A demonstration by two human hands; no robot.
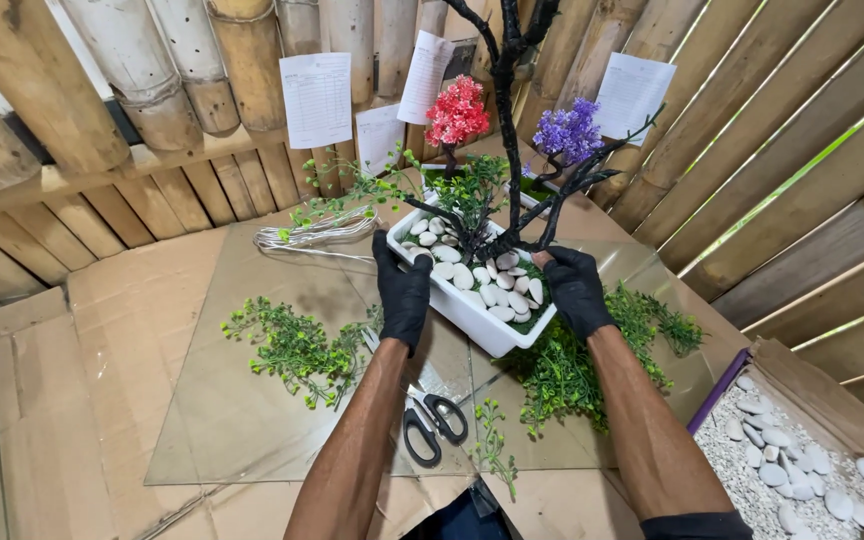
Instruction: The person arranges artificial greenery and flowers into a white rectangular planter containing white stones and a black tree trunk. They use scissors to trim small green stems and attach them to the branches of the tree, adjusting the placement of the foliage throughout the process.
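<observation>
On flattened cardboard (122,330) lies a glass sheet (242,420), bearing a white rectangular planter (472,315) of smooth white pebbles (497,290) and black branches (502,120). Gloved left hand (402,295) grasps the planter's near rim; gloved right hand (574,290) grasps its far end. Black-handled scissors (434,420) lie nearby, amid loose green sprigs (292,345).

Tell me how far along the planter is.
Done, by the look of it: the black tree stands in the white planter, with white stones over most of the bed. In hand: left hand and right hand grip the planter's sides. Left: loose green sprigs and boxed stones remain unused.
</observation>
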